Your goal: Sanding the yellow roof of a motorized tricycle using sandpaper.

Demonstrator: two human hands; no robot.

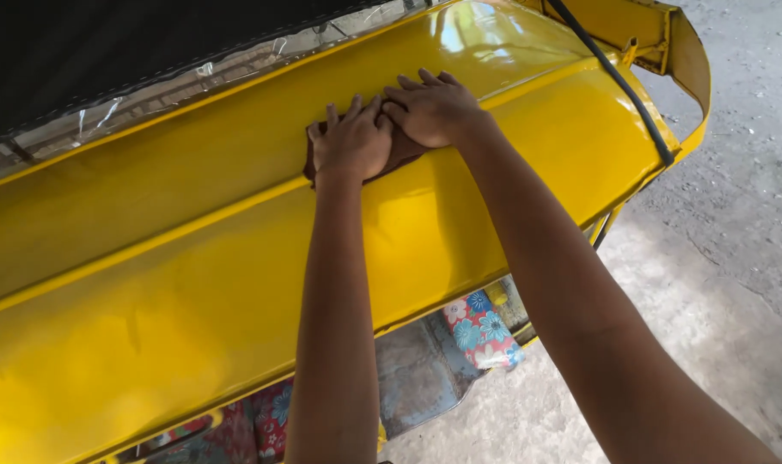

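- Pressing down with both palms, a person leans over a glossy yellow vehicle panel (193,283), arms stretched out from the bottom of the view.
- Left hand (350,142) lies flat, fingers spread and pointing away from the body, on top of a dark brown cloth (401,155).
- Right hand (431,107) lies flat too, fingers extended toward the left hand and partly overlapping its knuckles; neither hand is curled into a grip, both simply bear down on the cloth.
- Only the cloth's edges show: a strip beside the left hand's outer edge and a fold between the two wrists. It sits on a raised crease that runs across the panel directly under the hands.
- Beyond the fingertips, a clear plastic sheet (176,90) edges the top of the panel, with a black canopy (107,43) above it.
- Off to the right hand's side, a black rubber hose (619,82) runs diagonally along the panel's end, well apart from the hands.
- Below the forearms, under the panel's lower edge, floral-patterned fabric (481,331) in red, blue and white shows beside a worn grey-blue surface (421,369).
- Grey concrete floor (717,241) spreads out past the right forearm.
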